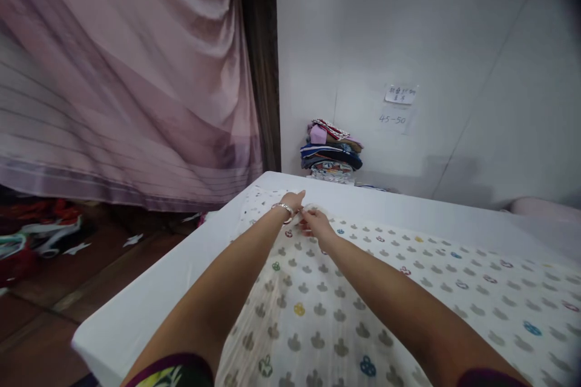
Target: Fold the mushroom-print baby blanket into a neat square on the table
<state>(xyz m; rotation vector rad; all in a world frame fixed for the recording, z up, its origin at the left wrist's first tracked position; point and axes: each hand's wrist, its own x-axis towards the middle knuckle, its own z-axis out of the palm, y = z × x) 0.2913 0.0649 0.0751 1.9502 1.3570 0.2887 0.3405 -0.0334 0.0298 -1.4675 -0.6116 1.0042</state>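
A thin white cloth printed with grey, yellow, blue, green and red figures spreads over the white table and runs off to the right. Both arms stretch forward to its far edge. My left hand, with a silver bracelet at the wrist, is closed on the gathered edge. Right beside it, my right hand pinches the same cloth. The fabric bunches up between the two hands, and parts of the fingers are hidden. Under and left of my left hand lies another white piece with small dark spots.
A stack of folded fabrics stands at the table's far side against the white wall. Paper signs hang there. A pink curtain drapes at the left, above a tiled floor with scraps. A pale pink bundle lies far right.
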